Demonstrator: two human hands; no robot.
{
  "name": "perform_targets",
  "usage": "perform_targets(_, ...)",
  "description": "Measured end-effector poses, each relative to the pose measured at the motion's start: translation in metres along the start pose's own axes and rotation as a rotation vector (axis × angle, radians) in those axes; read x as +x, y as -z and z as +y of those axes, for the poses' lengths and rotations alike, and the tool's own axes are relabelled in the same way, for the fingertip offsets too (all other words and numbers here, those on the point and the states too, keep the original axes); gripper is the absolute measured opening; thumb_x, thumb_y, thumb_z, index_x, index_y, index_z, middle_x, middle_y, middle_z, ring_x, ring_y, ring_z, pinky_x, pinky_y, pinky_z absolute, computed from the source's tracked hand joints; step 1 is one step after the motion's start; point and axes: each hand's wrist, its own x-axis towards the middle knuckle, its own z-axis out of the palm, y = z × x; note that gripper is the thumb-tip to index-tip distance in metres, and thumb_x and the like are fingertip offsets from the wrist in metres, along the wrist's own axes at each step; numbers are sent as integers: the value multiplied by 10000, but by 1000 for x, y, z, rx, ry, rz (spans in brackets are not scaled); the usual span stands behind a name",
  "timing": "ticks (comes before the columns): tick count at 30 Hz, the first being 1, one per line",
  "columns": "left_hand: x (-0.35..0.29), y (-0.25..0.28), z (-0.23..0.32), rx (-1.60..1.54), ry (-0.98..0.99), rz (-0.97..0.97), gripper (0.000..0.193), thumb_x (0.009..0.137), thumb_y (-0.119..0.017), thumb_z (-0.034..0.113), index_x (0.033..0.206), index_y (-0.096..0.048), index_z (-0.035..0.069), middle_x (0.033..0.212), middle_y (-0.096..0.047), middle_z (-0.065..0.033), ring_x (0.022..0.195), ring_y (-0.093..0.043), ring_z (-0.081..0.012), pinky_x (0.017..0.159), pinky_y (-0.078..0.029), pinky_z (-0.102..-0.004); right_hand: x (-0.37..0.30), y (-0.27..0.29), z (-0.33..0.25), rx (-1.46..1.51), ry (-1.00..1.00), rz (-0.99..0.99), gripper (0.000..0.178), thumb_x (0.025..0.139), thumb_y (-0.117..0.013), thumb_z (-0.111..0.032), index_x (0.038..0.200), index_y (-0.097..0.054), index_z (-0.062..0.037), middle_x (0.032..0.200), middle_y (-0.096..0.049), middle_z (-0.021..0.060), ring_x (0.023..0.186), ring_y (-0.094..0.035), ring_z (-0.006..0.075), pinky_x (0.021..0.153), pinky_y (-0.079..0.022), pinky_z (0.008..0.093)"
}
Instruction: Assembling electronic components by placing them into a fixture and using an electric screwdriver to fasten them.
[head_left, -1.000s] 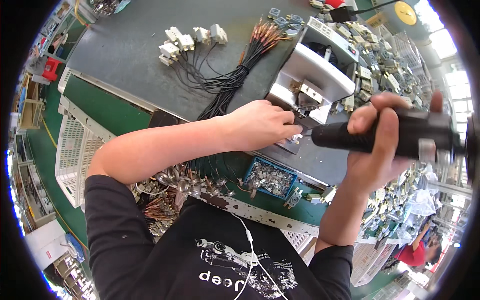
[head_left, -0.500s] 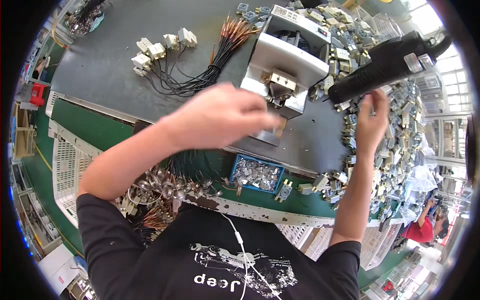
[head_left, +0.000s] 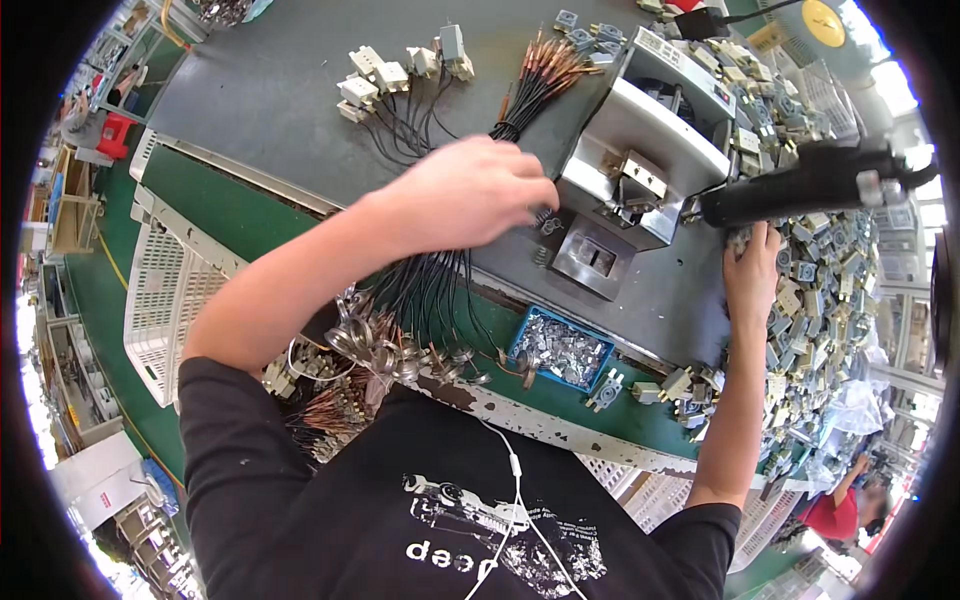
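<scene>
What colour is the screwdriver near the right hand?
The screwdriver is mostly black, in the head view.

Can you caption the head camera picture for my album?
Left hand near black cables, right hand at a pile of small parts beside a silver machine.

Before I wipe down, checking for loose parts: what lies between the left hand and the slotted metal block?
The head view shows small coil-like metal pieces on the bench between the left hand and that block.
</scene>
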Motion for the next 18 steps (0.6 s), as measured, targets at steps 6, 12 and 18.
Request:
perform_targets(6,5,-32,3,66,46,-133,191,858,-715,246,939,-640,90,833,-622,-68,801,-677,-286,708,-537,-409,-36,21,4,397,-56,-55,501,879,-609,25,1363,-506,-59,1299,-561,163,931,-700,285,766,-569,361)
perform_targets(12,1,-32,3,147,-35,-48,108,854,-680,159,913,-628,85,855,-616,-61,808,-663,-249,724,-514,-377,-58,21,1,519,50,-158,298,860,-539,97,1124,-642,6,1121,-648,139,924,-714,236,817,-552,322)
perform_targets(18,0,-25,6,5,-20,-9,103,844,-672,115,910,-603,76,887,-636,-77,844,-656,-265,768,-512,-388,-91,53,-22,593,72,-382,476,812,-545,112,1241,-642,-68,1338,-578,152,1173,-641,279,903,-530,344)
